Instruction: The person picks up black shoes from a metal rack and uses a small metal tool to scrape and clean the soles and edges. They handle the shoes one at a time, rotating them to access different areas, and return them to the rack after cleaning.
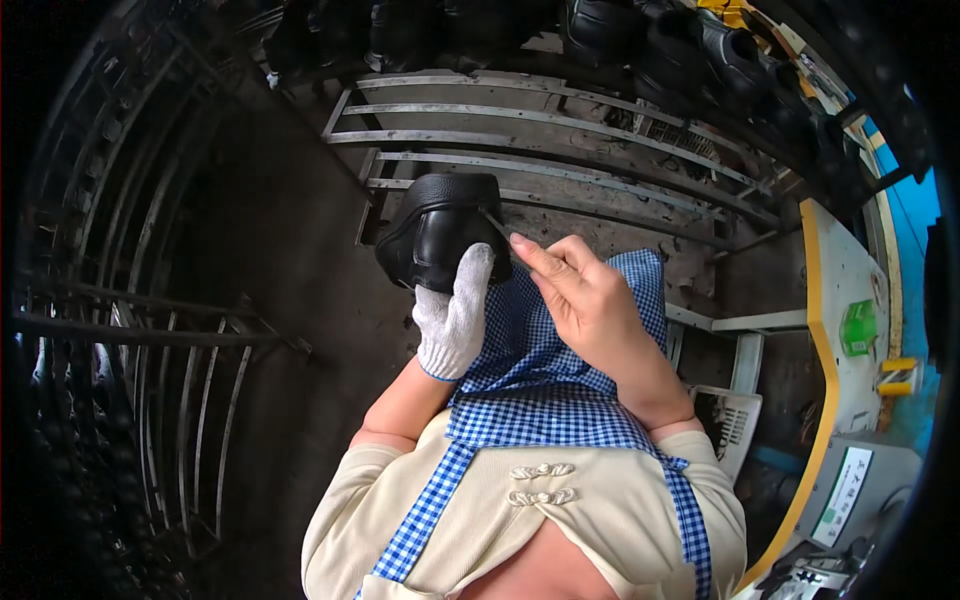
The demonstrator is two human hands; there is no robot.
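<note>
Shirt (480,490), black shoe (433,237) in left hand (450,322), under thumb (473,275)

**Black shoe (430,235) in left hand (452,315)**

The left hand wears a white glove (455,338). The bare right hand (595,300) pinches a thin tool (496,223), its tip at the shoe. Beyond both hands there stands a grey metal rack (540,113).

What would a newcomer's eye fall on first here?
Near the middle, the white-gloved left hand holds a black shoe, and the bare right hand holds a thin tool at its right side. Below them spreads a blue-and-white checked apron; more dark shoes line the top.
</note>
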